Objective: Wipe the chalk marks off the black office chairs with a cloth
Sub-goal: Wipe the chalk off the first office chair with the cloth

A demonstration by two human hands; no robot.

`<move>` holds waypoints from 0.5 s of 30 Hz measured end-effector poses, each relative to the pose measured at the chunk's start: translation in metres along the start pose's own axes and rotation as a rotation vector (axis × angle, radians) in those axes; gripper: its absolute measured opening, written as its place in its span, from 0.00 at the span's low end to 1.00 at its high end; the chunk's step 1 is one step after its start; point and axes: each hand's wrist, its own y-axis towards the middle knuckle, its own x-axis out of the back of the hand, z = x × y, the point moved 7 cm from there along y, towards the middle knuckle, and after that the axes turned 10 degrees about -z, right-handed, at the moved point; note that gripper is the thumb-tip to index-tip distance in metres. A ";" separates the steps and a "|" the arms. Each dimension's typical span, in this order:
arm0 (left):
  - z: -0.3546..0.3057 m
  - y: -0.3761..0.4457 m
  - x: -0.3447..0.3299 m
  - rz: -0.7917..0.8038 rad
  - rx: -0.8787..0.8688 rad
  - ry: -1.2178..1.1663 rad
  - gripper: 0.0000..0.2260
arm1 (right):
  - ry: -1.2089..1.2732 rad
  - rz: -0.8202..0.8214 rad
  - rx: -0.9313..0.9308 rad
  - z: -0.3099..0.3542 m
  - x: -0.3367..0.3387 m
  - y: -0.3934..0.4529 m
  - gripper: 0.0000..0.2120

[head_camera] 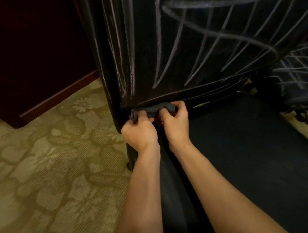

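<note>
A black office chair fills the right half of the view; its backrest is covered with white chalk lines and loops, and its seat looks dark with no clear marks. A dark grey cloth is bunched at the gap between backrest and seat, at the chair's left side. My left hand grips the cloth's left end. My right hand pinches its right end. Both hands sit close together, and part of the cloth is hidden under my fingers.
A second black chair with chalk lines stands at the right, close behind the first. Patterned beige carpet covers the floor at left. A dark wooden cabinet or wall with a skirting board stands at the upper left.
</note>
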 end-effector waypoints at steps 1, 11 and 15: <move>0.001 -0.001 -0.003 -0.007 0.015 -0.015 0.05 | 0.019 -0.008 -0.044 -0.001 0.001 0.002 0.10; 0.011 -0.017 -0.071 0.063 -0.236 0.355 0.10 | 0.237 -0.101 -0.218 0.004 0.046 0.061 0.07; 0.025 -0.062 -0.126 0.180 -0.367 0.662 0.13 | 0.317 -0.302 -0.239 -0.001 0.106 0.102 0.07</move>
